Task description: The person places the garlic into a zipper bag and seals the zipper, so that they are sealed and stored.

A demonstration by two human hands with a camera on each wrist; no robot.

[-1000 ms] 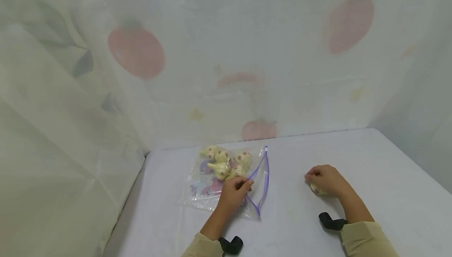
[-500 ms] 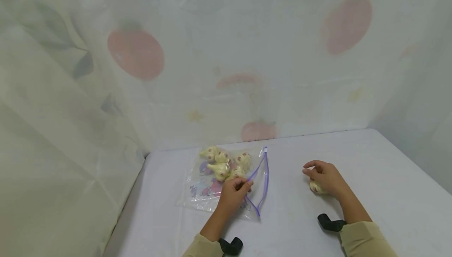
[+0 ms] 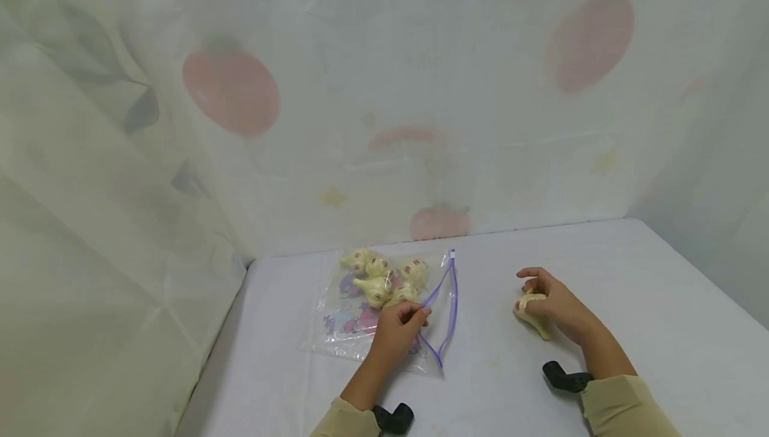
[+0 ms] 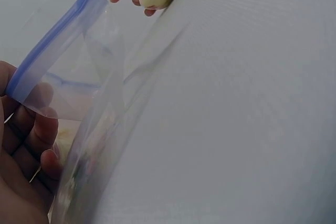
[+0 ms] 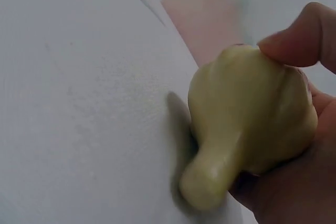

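Note:
My left hand (image 3: 393, 331) pinches the near lip of a clear zip bag (image 3: 454, 293), whose purple zip edge gapes towards the right. Inside the bag lie several pale yellow garlic bulbs (image 3: 374, 290). In the left wrist view, fingers (image 4: 46, 129) curl at the purple zip strip (image 4: 50, 38). To the right, my right hand (image 3: 561, 309) holds a single garlic bulb (image 5: 247, 103) between thumb and fingers, its stem pointing towards me. The index finger is raised off the bulb. Part of the bulb is hidden by the hand.
A white-covered table (image 3: 480, 390) carries everything. Behind it hangs a pale curtain (image 3: 504, 157) printed with fruit, and another sheet (image 3: 108, 257) hangs along the left side. Each wrist wears a black camera mount (image 3: 393, 417).
The garlic bulb under my right hand has turned and come into fuller view, its stem now towards me. The right-hand fingers have spread and shifted. My left hand has stayed on the bag.

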